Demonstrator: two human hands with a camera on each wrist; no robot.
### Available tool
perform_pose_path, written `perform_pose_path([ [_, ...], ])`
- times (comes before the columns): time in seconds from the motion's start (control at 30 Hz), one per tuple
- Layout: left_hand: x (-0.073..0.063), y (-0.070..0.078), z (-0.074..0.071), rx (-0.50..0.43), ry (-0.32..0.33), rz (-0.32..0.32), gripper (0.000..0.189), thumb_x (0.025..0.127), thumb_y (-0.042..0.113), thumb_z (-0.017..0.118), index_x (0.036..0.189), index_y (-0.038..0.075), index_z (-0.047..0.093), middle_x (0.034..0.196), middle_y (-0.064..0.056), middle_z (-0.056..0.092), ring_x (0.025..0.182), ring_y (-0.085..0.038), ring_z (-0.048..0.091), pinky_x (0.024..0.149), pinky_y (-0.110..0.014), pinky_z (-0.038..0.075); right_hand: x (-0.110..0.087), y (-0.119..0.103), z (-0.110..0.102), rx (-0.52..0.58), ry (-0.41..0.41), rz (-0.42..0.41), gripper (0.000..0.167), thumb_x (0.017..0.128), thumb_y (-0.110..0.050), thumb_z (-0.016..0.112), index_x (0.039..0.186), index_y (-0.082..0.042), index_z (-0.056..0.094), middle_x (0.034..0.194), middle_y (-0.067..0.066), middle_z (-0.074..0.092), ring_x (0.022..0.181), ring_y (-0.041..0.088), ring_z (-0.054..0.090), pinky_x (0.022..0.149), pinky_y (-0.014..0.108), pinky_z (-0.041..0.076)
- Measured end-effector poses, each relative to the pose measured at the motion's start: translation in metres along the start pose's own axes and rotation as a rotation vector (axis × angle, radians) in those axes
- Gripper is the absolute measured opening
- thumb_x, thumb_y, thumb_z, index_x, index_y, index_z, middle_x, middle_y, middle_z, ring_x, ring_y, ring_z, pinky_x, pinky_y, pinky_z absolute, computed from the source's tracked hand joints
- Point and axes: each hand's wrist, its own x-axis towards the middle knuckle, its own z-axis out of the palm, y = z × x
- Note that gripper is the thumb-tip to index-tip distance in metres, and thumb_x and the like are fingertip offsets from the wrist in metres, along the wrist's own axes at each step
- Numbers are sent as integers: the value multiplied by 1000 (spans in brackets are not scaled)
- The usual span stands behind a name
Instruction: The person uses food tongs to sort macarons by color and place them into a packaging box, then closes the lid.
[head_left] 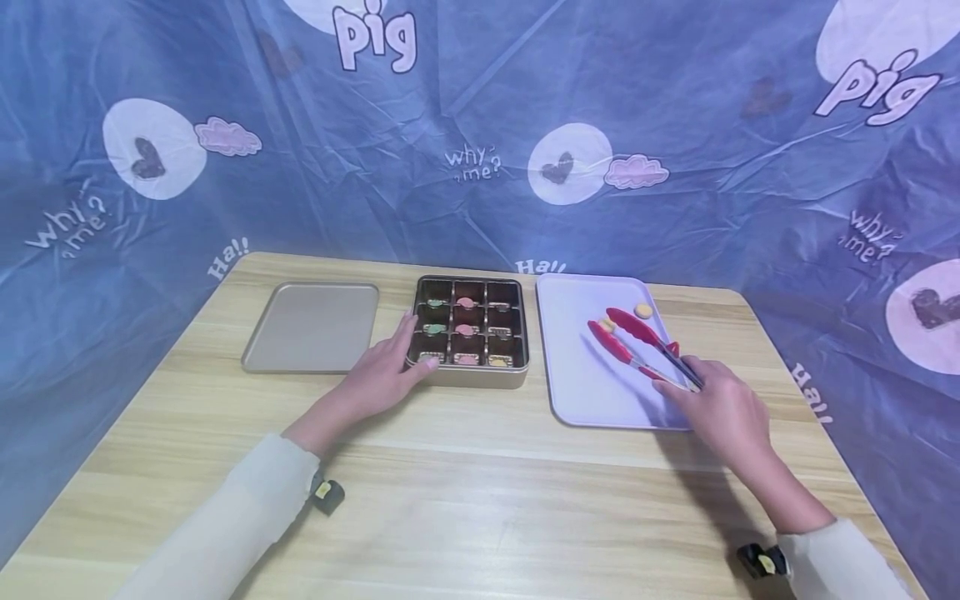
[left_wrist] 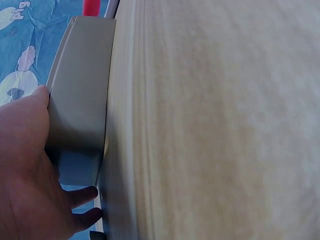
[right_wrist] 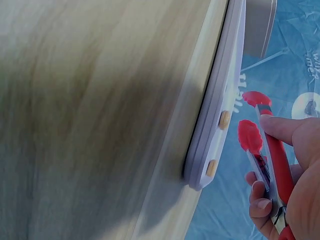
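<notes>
My left hand [head_left: 382,367] rests at the front left corner of a square tin [head_left: 480,379], its thumb on the front rim and fingers along the left side. Dark dividers split the tin into several cells. Green pieces [head_left: 434,330] lie in the left column, pink pieces [head_left: 465,331] in the middle, and a yellow piece [head_left: 498,362] at the front right. My right hand [head_left: 723,408] grips red-tipped tongs [right_wrist: 280,170] above the pale lilac tray [head_left: 581,392]. Their tips stand apart with nothing between them. Two small round yellow pieces [right_wrist: 224,120] lie on the tray beneath.
A flat beige lid or tray [head_left: 315,329] lies left of the tin. All of it stands on a wooden table [head_left: 480,500]. Blue printed cloth [head_left: 480,225] hangs behind and at the sides of the table.
</notes>
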Motion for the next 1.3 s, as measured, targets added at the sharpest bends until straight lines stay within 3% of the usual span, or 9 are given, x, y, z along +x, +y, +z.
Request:
perform_pose_path([
  [0.4,-1,1,0,-5,-2,-2,93,99,71,35,163,20,-9,171,-8,-4,151,-44,23,123,-61,17,6,9,5,-20,-44,37,68,85,-45,79,131,1,63,118,30,66,94,50,64,50,41,40],
  [1.07,0,2,-1,-1,-4,0,93,98,71,36,163,20,-7,171,-8,-4,151,-43,23,124,-60,18,11,12,8,-36,-101,40,67,87,-45,76,131,4,61,125,33,63,101,52,63,54,43,41],
  [1.3,0,1,-1,-6,-7,-2,93,97,73,34,163,22,-9,171,-7,-4,152,-42,22,124,-60,18,9,12,8,-23,-89,25,63,87,-42,77,129,3,63,121,31,66,94,49,65,52,41,39],
])
